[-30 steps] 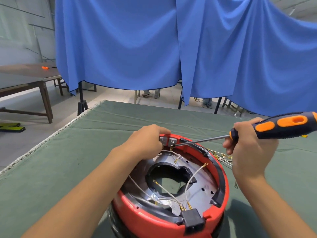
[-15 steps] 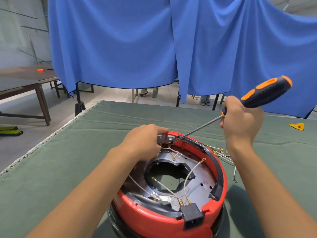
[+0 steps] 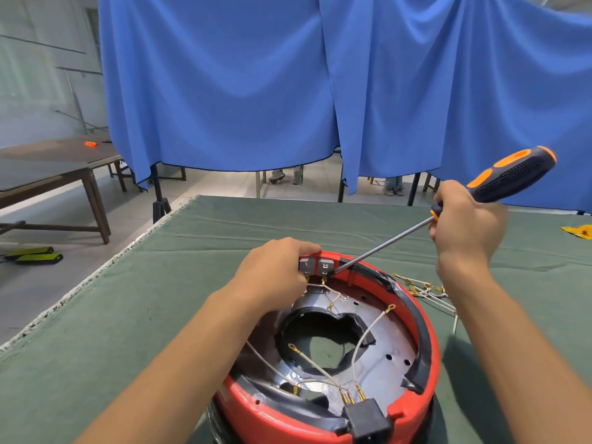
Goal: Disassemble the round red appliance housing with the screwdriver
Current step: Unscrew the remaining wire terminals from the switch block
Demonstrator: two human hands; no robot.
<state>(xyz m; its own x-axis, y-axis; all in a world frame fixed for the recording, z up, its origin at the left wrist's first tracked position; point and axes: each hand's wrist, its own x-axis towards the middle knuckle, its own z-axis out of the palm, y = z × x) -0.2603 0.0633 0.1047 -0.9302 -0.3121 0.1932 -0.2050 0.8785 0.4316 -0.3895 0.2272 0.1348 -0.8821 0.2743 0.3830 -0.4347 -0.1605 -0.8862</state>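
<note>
Left hand (image 3: 272, 277) curled over far rim of red housing (image 3: 416, 408), fingers gripping small grey switch block (image 3: 317, 267) there. Housing upside down on green table cover (image 3: 96, 315), near front edge; bottom plate already off, metal base, loose white wires (image 3: 365, 341) and black socket (image 3: 368, 418) exposed. Screwdriver (image 3: 480, 193) tip wedged at right side of switch block, shaft slanting up to right hand (image 3: 464, 225), closed round handle. Bundle of removed wires (image 3: 426, 291) lying just right of housing. Judged partway done: switch block, black trim, socket, remaining wiring still to come out.
</note>
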